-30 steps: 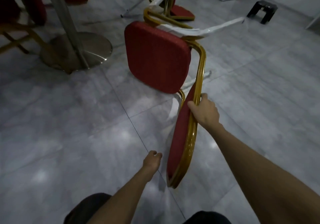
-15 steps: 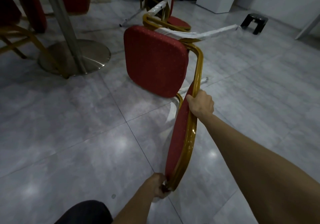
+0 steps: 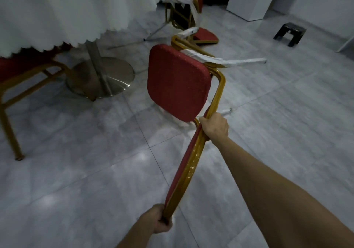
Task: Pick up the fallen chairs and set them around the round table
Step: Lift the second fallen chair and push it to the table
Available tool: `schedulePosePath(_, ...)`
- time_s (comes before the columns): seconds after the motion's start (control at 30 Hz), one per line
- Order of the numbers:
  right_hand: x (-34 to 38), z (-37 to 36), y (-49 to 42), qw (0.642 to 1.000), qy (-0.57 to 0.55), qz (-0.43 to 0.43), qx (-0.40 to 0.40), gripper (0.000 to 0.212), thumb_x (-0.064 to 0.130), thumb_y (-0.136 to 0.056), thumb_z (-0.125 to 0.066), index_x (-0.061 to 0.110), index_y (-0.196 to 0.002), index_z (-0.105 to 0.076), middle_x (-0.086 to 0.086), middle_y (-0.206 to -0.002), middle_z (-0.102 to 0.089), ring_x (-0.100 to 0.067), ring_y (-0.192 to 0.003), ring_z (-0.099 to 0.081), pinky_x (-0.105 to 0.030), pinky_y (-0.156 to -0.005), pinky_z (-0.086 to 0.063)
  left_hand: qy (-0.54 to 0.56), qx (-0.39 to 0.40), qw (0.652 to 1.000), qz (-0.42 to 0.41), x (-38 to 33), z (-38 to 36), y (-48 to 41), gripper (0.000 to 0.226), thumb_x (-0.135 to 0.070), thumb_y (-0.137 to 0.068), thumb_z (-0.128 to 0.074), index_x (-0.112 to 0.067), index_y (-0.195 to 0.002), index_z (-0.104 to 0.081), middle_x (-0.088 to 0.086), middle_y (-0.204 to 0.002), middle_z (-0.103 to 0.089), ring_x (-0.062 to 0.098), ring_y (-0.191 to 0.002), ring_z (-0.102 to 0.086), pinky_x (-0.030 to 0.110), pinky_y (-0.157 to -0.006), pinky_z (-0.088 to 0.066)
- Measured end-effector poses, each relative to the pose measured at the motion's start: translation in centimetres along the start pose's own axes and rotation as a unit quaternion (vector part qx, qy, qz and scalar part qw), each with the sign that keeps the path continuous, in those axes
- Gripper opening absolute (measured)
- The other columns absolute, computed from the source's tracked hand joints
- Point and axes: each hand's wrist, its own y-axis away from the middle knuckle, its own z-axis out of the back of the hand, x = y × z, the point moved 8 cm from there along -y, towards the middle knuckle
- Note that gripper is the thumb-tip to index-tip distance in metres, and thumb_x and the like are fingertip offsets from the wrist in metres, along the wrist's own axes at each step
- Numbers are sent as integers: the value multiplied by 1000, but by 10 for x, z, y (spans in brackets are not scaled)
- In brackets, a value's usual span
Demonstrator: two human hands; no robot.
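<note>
Head view: both hands grip a red-cushioned, gold-framed chair [image 3: 178, 83] tilted over the grey floor [image 3: 76, 171]; right hand [image 3: 215, 128] clasps the backrest's side, left hand [image 3: 158, 222] its top; round table [image 3: 57, 8] at upper left.

The held chair [image 3: 178, 83] is the landmark: to its left a wide strip of bare grey floor [image 3: 80, 171] lies open, closed further left by the gold leg of an upright chair [image 3: 11, 129] and behind by the round table [image 3: 57, 8], whose metal base [image 3: 101, 77] and hanging cloth block the way. Behind the held chair, another fallen chair [image 3: 191, 18] and white wrapped legs [image 3: 239, 61] crowd the floor; to its right the floor is open up to a small black stool [image 3: 290, 34]
</note>
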Motion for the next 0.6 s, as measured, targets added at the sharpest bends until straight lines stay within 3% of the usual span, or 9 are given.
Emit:
schedulePosePath(0.13,54,53,25,999,-21,-16,39,30,41,-79,-65,12,-75,-61,-10,-78,-71,-32,-75,-71,-45,-78,-60,-48,-64,997,14,-6,7,107,15,-7,-95,-47,3,-85,-49,12,-59,-44,22,-45,-45,27,-38,-51)
schedulePosePath(0.33,128,147,72,992,-40,0,118,25,30,-78,-68,15,-76,-47,-6,-77,-63,-32,-90,-68,-50,-86,-56,-88,-114,989,17,-13,-35,252,11,-8,-97,-38,1,-94,-43,13,-68,-43,23,-52,-44,28,-39,-50)
schedulePosePath(0.5,167,224,86,986,-91,-23,135,55,33,-72,-69,16,-112,-36,-6,-85,-63,-30,-87,-69,-50,-83,-58,-52,-123,991,-8,-24,-113,361,11,-6,-95,-49,5,-92,-48,16,-74,-48,25,-58,-49,29,-42,-48)
schedulePosePath(0.6,186,273,84,987,-111,-23,111,65,26,-77,-69,13,-130,-32,-4,-81,-60,-27,-81,-68,-49,-80,-59,-37,-127,990,-39,-37,-172,411,17,-9,-96,-49,6,-105,-49,18,-81,-50,26,-62,-50,34,-50,-46)
